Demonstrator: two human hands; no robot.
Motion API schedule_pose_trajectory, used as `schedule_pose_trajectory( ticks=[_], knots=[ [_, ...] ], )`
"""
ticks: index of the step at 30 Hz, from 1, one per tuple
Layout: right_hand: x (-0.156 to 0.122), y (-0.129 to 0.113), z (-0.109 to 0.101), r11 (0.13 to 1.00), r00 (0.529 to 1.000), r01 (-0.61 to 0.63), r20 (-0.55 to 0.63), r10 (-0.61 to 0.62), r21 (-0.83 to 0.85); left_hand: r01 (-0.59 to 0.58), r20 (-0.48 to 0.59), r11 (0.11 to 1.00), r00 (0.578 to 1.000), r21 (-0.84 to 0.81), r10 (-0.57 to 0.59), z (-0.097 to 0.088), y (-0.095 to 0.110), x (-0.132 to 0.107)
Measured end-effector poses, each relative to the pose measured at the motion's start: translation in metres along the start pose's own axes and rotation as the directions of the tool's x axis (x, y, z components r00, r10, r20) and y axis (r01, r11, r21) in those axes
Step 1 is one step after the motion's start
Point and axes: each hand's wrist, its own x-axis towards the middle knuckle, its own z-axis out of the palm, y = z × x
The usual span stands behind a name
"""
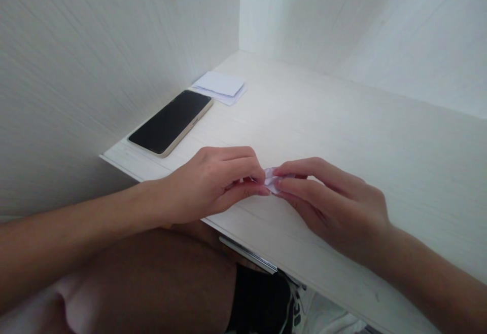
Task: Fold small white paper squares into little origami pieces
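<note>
A small folded piece of white paper [271, 179] is pinched between both my hands, just above the white desk [342, 136] near its front edge. My left hand [213, 182] grips its left side with thumb and fingertips closed. From the right, my right hand [331, 205] holds the other side, fingers pressed together. Most of the paper is hidden by my fingers.
A black-screened phone [171, 121] in a pale case lies at the desk's left edge by the wall. Behind it sits a small stack of white paper sheets [221, 86]. White walls enclose the desk at the left and back. My knee shows below the front edge.
</note>
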Motion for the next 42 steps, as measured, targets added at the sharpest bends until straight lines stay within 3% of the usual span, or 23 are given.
schedule_pose_trajectory(
  ticks=[4,9,18,25,31,35,38,42],
  knots=[
    [0.002,-0.003,0.000,0.999,0.999,-0.044,0.011,0.043,0.012,-0.025,-0.037,0.999,0.999,0.027,0.026,0.002,0.000,-0.002],
    [0.004,0.000,0.002,0.993,0.993,0.117,0.001,-0.117,0.006,-0.090,-0.069,0.993,0.993,0.080,0.096,0.005,0.000,-0.003],
    [0.002,0.004,0.001,0.977,0.978,0.207,0.010,-0.207,-0.047,-0.134,-0.055,0.969,0.987,0.206,0.148,0.005,0.001,-0.005],
    [-0.001,-0.002,0.001,1.000,1.000,0.020,-0.016,-0.020,-0.019,-0.111,-0.112,0.968,0.984,0.224,0.138,0.007,0.001,-0.007],
    [0.002,0.001,0.001,0.989,0.989,0.147,0.011,-0.147,-0.025,-0.109,-0.119,0.956,0.982,0.274,0.146,0.010,0.004,-0.008],
    [0.002,0.004,0.004,0.998,0.997,0.066,-0.031,-0.067,-0.022,-0.121,-0.115,0.960,0.981,0.251,0.154,0.008,0.001,-0.008],
    [0.003,0.007,0.004,0.998,0.999,0.049,0.024,-0.048,-0.051,-0.140,-0.103,0.958,0.980,0.249,0.170,0.007,-0.002,-0.009],
    [0.005,0.009,0.002,0.974,0.984,0.168,0.080,-0.158,-0.152,-0.143,-0.085,0.954,0.982,0.263,0.171,0.008,-0.002,-0.010]
  ],
)
